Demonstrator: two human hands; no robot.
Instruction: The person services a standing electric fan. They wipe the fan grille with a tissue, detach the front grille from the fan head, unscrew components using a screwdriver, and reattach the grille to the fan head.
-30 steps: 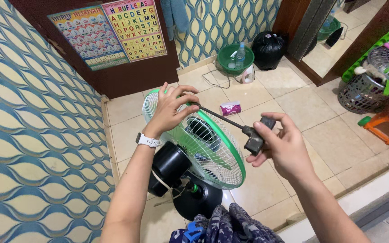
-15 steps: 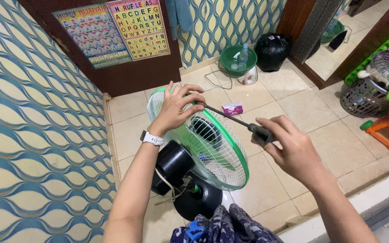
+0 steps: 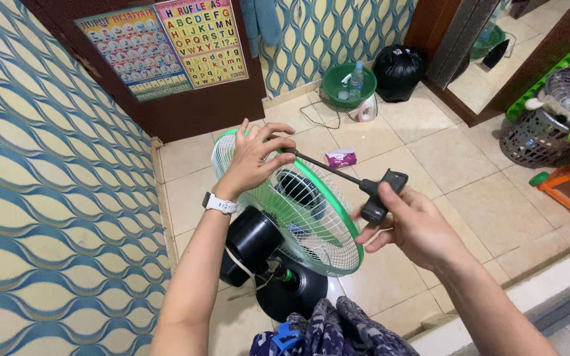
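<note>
Above the green fan grille [image 3: 328, 227], our right hand [image 3: 417, 227] grips a black-handled screwdriver [image 3: 377, 196], shaft slanting up-left to the rim, where our left hand's [image 3: 255, 161] fingers pinch its tip.

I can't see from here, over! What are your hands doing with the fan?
Left hand gripping fan guard rim. Right hand holding black-handled screwdriver, tip at rim by left fingers. Nothing in the way.

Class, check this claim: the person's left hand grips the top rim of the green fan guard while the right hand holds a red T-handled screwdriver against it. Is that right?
Not quite: the T-handled screwdriver in the right hand is black, not red. The head view shows this. The rest holds: the left hand grips the top rim of the green fan guard, where the tool's tip points.
</note>
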